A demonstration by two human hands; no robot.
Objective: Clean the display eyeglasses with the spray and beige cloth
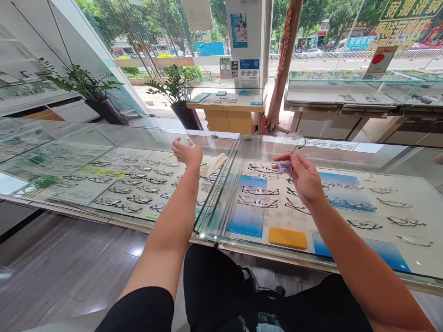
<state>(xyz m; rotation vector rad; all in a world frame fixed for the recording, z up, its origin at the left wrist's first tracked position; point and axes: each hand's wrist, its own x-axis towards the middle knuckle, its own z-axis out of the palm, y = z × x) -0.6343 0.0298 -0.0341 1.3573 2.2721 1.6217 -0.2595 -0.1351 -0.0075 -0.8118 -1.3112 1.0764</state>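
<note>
Glass display counter (263,254) runs across mid-frame. Left hand (190,154) just left of centre, fingers loosely curled; right hand (306,177) right of centre, fingers pinching clear-lensed eyeglasses (285,167) above the counter. Beige cloth (213,167) just right of left hand. Small clear bottle (189,141) at its fingers; from here, can't tell if gripped.

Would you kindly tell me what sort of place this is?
Most likely an optician's shop: rows of eyeglasses lie inside a glass display case, and the right hand holds another pair.
</note>
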